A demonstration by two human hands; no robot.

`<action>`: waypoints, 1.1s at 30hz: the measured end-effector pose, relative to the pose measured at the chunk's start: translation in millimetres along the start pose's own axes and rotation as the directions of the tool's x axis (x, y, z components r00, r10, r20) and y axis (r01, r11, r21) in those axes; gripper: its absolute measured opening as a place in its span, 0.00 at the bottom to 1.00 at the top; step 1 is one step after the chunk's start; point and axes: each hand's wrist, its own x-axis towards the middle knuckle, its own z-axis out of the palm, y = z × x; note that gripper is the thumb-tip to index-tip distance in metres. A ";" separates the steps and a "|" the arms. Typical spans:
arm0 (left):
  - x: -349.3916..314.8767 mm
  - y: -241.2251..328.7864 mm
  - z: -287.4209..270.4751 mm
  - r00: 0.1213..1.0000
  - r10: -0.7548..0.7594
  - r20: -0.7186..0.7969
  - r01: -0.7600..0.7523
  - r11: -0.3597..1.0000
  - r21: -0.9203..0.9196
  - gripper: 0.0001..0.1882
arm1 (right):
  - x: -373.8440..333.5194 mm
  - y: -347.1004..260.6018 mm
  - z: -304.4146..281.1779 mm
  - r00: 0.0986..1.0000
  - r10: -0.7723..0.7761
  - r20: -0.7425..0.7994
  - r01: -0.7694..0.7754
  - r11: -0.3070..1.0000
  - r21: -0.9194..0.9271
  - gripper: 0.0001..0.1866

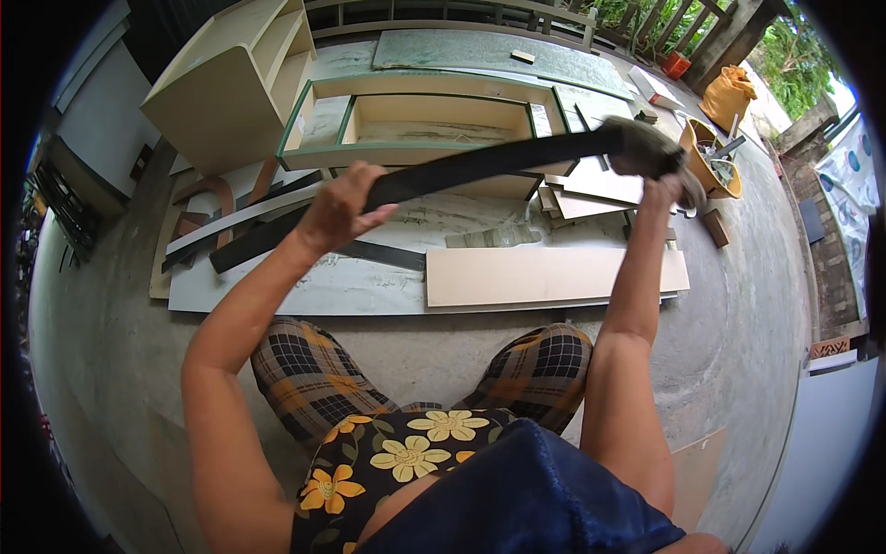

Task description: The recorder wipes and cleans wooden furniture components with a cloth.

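A long, narrow black strip (498, 164) slants across the view, raised above the boards, its near end low at the left. My left hand (341, 208) is closed round it left of the middle, thumb below and fingers over the top. At the strip's far right end, my right hand (660, 192) grips a grey-brown bundle (637, 148) that looks like a rag and covers that end. Most of the right fingers are hidden by it. Beneath the strip stands a shallow cream wooden frame (415, 157) with green edges.
A pale board (554, 277) lies on a larger white panel (277, 291) before my knees. A cream shelf unit (208, 111) stands at the back left. On the right are a yellow tub (729, 180) of tools, an orange sack (729, 92) and a brown block (715, 228).
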 end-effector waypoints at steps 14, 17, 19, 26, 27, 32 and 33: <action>13.4 -26.2 19.4 0.863 -0.319 -0.392 0.278 0.947 -0.158 0.23 | -133.0 147.7 194.9 0.707 0.495 0.505 -0.457 0.865 -0.208 0.21; 23.3 -16.3 30.4 0.863 -0.333 -0.380 0.263 0.938 -0.226 0.23 | -152.3 174.5 254.3 0.555 0.476 0.682 -0.513 0.842 -0.169 0.19; 26.4 -12.8 37.7 0.857 -0.356 -0.373 0.271 0.926 -0.262 0.24 | -159.4 195.3 279.8 0.704 0.482 0.521 -0.427 0.874 -0.232 0.19; 10.5 -25.2 43.5 0.794 -0.346 -0.501 0.293 0.938 -0.184 0.23 | -203.1 205.5 304.1 0.756 0.344 0.556 -0.090 0.897 -0.432 0.23; 13.2 -26.3 30.9 0.767 -0.314 -0.560 0.282 0.948 -0.145 0.23 | -200.3 208.3 302.3 0.754 0.405 0.517 -0.304 0.913 -0.272 0.21; 49.2 -46.6 -51.0 0.572 -0.316 -0.757 0.304 0.939 -0.163 0.16 | -215.4 223.7 277.5 0.693 0.369 0.619 -0.113 0.904 -0.413 0.19; 60.3 -44.1 -65.2 0.534 -0.378 -0.756 0.263 0.924 -0.277 0.16 | -222.4 229.0 275.5 0.637 0.390 0.664 -0.023 0.872 -0.490 0.19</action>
